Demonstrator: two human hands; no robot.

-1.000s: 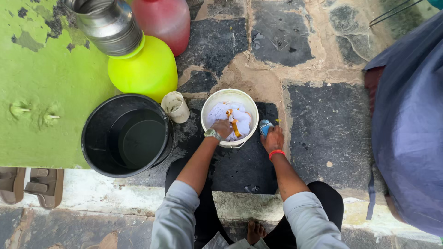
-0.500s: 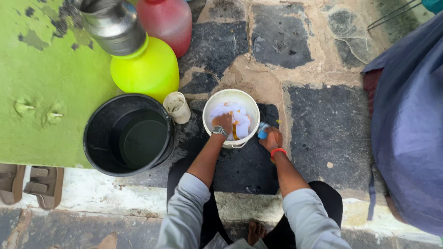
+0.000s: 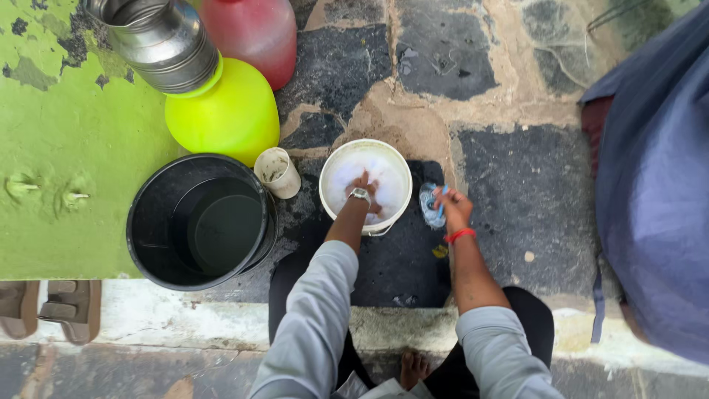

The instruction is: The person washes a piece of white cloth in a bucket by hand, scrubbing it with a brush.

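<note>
A small white bucket stands on the dark stone floor and holds white cloth in water. My left hand is plunged into the bucket and presses down on the cloth; a watch sits on that wrist. My right hand, with a red band at the wrist, hovers just right of the bucket and pinches a small blue and white packet.
A large black bucket with water stands left of the white one, a small cream cup between them. Behind are a yellow-green pot, a steel vessel and a red jug. Blue cloth hangs right; sandals lie lower left.
My left hand has pushed deeper into the white bucket, and the orange piece of cloth is now out of sight. My right hand has lifted the packet slightly and turned it.
</note>
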